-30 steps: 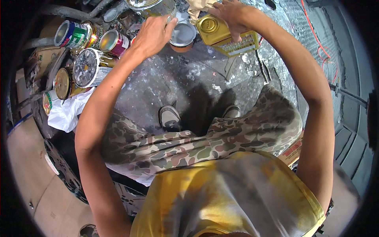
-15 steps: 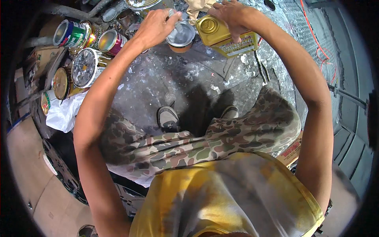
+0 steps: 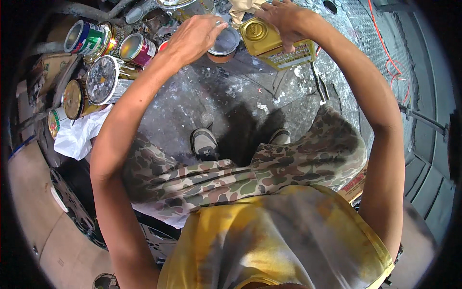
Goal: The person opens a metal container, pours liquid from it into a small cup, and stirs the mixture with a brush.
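My left hand (image 3: 198, 37) is at the left rim of a small round tub (image 3: 224, 42) with a grey top surface and a brownish lower side. Its fingers are closed together, and the hand hides whatever is between them. My right hand (image 3: 284, 24) grips the far right side of a rectangular gold tin (image 3: 276, 45). Its thumb comes down over the tin's top edge, and the other fingers are partly hidden behind. The tin has a round gold cap and stands just right of the tub on the paint-spattered floor.
Several paint cans (image 3: 103, 79) line the left side, some dripped with paint. Next to them lies a white plastic bag (image 3: 79, 137). Crumpled brown paper (image 3: 244, 9) and a large can (image 3: 187, 7) are at the far side. A red cord (image 3: 383, 43) runs along the right.
My left hand has shifted slightly right and down over the tub's rim; the pale, clear-looking thing seen in its fingers before is no longer distinguishable. My right hand and the tin stay put.
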Demonstrator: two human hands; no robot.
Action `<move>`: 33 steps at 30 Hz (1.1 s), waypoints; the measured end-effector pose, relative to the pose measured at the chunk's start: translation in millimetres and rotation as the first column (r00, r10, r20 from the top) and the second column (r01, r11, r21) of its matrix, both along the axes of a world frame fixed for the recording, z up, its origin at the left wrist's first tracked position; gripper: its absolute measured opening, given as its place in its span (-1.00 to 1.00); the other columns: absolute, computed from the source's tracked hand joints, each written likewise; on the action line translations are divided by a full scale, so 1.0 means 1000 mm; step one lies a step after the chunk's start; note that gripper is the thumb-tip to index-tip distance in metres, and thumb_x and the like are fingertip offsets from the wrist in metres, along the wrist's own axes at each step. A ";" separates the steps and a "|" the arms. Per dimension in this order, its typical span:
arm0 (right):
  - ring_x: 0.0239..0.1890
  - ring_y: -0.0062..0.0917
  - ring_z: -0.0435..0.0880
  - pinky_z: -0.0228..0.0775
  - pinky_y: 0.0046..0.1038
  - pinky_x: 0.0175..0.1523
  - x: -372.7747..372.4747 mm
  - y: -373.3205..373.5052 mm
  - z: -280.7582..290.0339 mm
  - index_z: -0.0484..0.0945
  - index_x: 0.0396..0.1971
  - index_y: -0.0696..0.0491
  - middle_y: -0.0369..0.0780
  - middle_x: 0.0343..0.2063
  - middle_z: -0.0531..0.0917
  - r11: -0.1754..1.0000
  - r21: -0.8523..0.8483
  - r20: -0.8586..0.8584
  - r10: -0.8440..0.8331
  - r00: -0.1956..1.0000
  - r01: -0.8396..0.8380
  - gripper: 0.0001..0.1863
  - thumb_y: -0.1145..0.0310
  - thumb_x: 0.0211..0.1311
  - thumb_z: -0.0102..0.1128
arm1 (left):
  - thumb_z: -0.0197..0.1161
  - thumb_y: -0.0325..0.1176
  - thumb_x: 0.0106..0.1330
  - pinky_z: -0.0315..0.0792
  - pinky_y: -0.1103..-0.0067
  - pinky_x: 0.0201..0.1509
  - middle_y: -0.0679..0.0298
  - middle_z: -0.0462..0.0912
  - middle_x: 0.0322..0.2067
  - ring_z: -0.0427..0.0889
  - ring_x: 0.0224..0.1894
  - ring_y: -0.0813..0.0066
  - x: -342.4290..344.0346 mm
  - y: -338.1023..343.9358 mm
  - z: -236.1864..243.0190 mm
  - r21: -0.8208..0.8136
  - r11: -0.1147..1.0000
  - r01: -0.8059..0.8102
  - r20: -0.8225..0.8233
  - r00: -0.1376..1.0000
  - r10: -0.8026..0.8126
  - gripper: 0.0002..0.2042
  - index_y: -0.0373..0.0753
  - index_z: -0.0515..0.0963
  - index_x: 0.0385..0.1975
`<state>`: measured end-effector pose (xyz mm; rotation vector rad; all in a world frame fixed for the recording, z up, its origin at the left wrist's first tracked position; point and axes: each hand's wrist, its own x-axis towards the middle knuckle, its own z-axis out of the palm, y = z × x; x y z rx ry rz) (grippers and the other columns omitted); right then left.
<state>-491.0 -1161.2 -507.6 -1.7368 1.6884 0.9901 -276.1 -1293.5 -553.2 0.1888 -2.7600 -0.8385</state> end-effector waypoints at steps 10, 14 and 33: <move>0.48 -0.04 0.23 0.17 -0.04 0.46 0.003 0.007 0.014 -0.07 0.58 -0.08 -0.03 0.48 0.22 0.995 -0.078 0.057 -0.065 0.996 0.069 0.44 0.03 -0.32 0.74 | 0.09 -0.15 0.56 0.51 0.24 -0.19 -0.12 0.68 -0.41 0.68 -0.33 -0.10 -0.001 -0.001 0.003 0.167 0.981 -0.095 0.141 0.987 0.072 -0.63 -0.41 0.63 -0.12; 0.49 -0.02 0.20 0.13 -0.03 0.49 0.005 0.003 0.017 -0.14 0.59 -0.14 -0.05 0.50 0.19 0.998 -0.013 0.005 -0.065 0.998 0.065 0.44 0.02 -0.26 0.72 | 0.10 -0.16 0.55 0.52 0.26 -0.20 -0.12 0.69 -0.40 0.69 -0.34 -0.09 -0.004 -0.005 0.009 -0.008 0.996 -0.088 0.261 0.961 0.087 -0.64 -0.40 0.63 -0.10; 0.53 -0.12 0.18 0.01 -0.11 0.58 -0.006 0.036 -0.010 0.09 0.53 -0.10 -0.07 0.49 0.24 0.958 -0.245 0.003 -0.155 0.988 0.151 0.44 0.24 -0.55 0.78 | 0.07 -0.13 0.55 0.50 0.21 -0.17 -0.13 0.68 -0.41 0.70 -0.33 -0.07 -0.012 -0.009 0.005 0.041 0.997 -0.060 0.168 0.984 0.053 -0.61 -0.38 0.66 -0.18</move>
